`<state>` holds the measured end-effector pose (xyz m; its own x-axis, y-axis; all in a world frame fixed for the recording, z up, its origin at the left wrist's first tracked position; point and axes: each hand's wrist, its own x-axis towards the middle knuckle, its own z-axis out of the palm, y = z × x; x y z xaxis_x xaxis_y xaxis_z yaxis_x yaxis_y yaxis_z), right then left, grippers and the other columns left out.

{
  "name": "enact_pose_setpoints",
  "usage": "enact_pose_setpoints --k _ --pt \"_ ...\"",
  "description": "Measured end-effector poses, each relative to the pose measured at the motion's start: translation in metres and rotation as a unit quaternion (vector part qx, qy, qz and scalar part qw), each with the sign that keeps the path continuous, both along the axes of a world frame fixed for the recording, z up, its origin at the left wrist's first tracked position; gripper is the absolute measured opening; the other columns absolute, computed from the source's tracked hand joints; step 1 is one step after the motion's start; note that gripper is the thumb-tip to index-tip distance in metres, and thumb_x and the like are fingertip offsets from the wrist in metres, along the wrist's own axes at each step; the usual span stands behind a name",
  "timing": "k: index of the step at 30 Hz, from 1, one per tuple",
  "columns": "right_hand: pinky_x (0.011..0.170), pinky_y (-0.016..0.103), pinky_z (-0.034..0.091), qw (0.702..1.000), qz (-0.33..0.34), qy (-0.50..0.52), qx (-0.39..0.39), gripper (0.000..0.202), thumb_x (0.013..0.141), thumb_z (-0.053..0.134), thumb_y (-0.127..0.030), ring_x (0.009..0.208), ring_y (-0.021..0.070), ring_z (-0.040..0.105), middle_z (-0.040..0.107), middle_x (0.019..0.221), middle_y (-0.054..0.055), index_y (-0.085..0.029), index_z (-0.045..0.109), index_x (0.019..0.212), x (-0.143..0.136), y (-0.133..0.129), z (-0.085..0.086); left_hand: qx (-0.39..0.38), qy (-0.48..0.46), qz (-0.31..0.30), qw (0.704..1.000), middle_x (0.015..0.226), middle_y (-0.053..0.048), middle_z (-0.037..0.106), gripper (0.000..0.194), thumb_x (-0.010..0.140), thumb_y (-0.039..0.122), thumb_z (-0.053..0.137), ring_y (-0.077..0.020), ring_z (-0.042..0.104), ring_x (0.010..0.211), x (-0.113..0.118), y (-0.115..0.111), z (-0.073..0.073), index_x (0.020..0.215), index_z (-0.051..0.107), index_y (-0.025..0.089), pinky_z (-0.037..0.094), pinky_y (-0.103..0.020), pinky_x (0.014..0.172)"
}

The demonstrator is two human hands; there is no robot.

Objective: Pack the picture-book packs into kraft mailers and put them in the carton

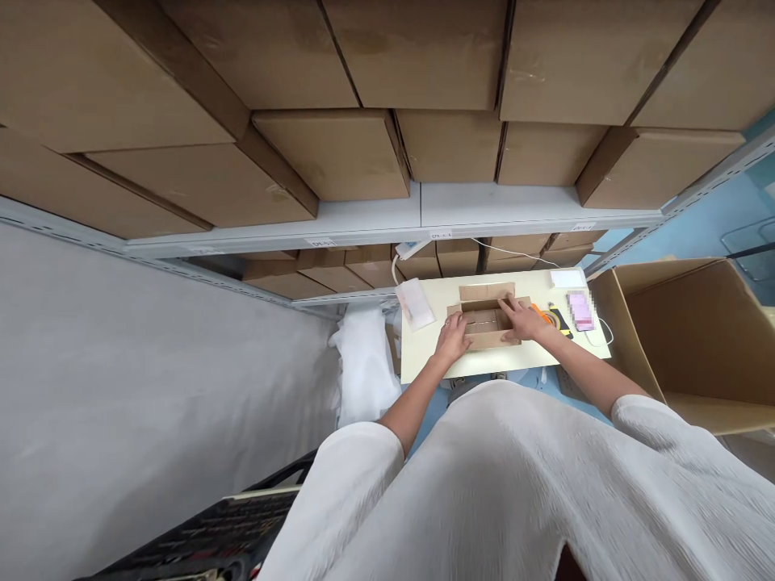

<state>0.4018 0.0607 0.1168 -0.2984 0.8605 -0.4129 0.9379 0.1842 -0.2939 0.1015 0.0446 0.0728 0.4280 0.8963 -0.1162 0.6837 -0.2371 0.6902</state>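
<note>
A small open cardboard box (484, 342) sits on the pale table (417, 359), its flaps folded outward and its inside in view. My left hand (453, 337) grips the box at its left end, fingers at the corner and edge. At the right end, my right hand (521, 317) holds the box with thumb and fingers apart along the rim. Just right of that hand lies an orange tool (541, 313), partly hidden, beside a yellow-and-black tape measure or tape roll (557, 319).
A phone (580, 311), a white box (567, 278) and a clear plastic packet (415, 303) lie on the table. Shelves of cartons (448, 145) rise behind. A large open carton (696, 339) stands right; white wrapping material (366, 363) hangs left.
</note>
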Motion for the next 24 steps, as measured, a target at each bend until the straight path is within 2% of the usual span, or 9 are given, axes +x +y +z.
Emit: enact_pose_setpoints --k 4,8,11,14,17,19,22,24 --pt "0.127 0.068 0.04 1.0 -0.02 -0.01 -0.014 0.134 0.069 0.098 -0.06 0.166 0.0529 0.032 0.011 0.189 0.023 -0.027 0.028 0.179 -0.01 0.01 -0.012 -0.007 -0.029 0.006 1.0 0.168 -0.016 0.051 0.065 0.084 0.022 0.086 -0.0407 0.045 0.161 -0.002 -0.001 -0.004 0.146 0.066 0.026 0.042 -0.06 0.133" --pt "0.127 0.069 0.038 0.999 -0.01 -0.046 -0.021 0.136 0.069 0.098 -0.056 0.165 0.0521 0.034 0.015 0.188 0.024 -0.027 0.025 0.18 -0.014 0.014 -0.017 -0.025 -0.093 0.046 0.994 0.157 -0.014 0.062 0.05 0.095 0.026 0.074 -0.0339 0.055 0.153 -0.011 0.003 -0.009 0.144 0.068 0.026 0.045 -0.053 0.131" --pt "0.127 0.068 0.037 0.998 -0.007 -0.062 -0.007 0.134 0.07 0.097 -0.058 0.162 0.0516 0.038 0.022 0.187 0.024 -0.026 0.025 0.18 -0.014 0.014 -0.016 -0.04 -0.156 0.142 0.977 0.145 -0.013 0.07 0.037 0.102 0.025 0.062 -0.0277 0.067 0.137 -0.029 0.018 -0.018 0.138 0.07 0.026 0.054 -0.046 0.121" --pt "0.126 0.07 0.036 0.998 -0.011 -0.067 0.009 0.132 0.07 0.097 -0.061 0.159 0.0526 0.04 0.03 0.184 0.023 -0.028 0.029 0.178 -0.015 0.013 -0.013 -0.089 -0.152 0.31 0.934 0.135 -0.013 0.075 0.03 0.103 0.023 0.059 -0.0249 0.076 0.118 -0.057 0.041 -0.03 0.13 0.07 0.023 0.058 -0.042 0.111" --pt "0.125 0.07 0.035 0.997 -0.01 -0.082 0.014 0.13 0.07 0.098 -0.059 0.156 0.0538 0.042 0.033 0.182 0.023 -0.026 0.032 0.177 -0.017 0.013 -0.008 -0.161 -0.072 0.451 0.875 0.127 -0.014 0.078 0.03 0.1 0.027 0.066 -0.0297 0.074 0.125 -0.089 0.066 -0.041 0.13 0.068 0.022 0.054 -0.046 0.115" --pt "0.125 0.07 0.035 0.995 -0.007 -0.096 0.01 0.131 0.07 0.097 -0.058 0.155 0.0538 0.042 0.032 0.183 0.023 -0.026 0.031 0.178 -0.019 0.013 -0.005 -0.201 -0.021 0.499 0.843 0.133 -0.017 0.076 0.035 0.097 0.033 0.073 -0.0361 0.068 0.138 -0.106 0.08 -0.048 0.13 0.066 0.023 0.051 -0.052 0.118" --pt "0.125 0.069 0.036 0.993 -0.003 -0.116 0.002 0.13 0.072 0.096 -0.058 0.156 0.053 0.042 0.029 0.185 0.023 -0.026 0.028 0.179 -0.021 0.012 -0.001 -0.232 0.006 0.503 0.832 0.146 -0.027 0.069 0.046 0.092 0.038 0.078 -0.0468 0.06 0.147 -0.117 0.094 -0.057 0.132 0.064 0.02 0.048 -0.064 0.118" --pt "0.126 0.068 0.036 0.992 -0.002 -0.128 -0.004 0.131 0.074 0.095 -0.056 0.157 0.0525 0.041 0.027 0.186 0.023 -0.025 0.025 0.18 -0.022 0.011 0.001 -0.251 0.019 0.496 0.831 0.151 -0.03 0.065 0.051 0.091 0.041 0.079 -0.05 0.058 0.148 -0.115 0.099 -0.061 0.134 0.062 0.019 0.046 -0.067 0.118"
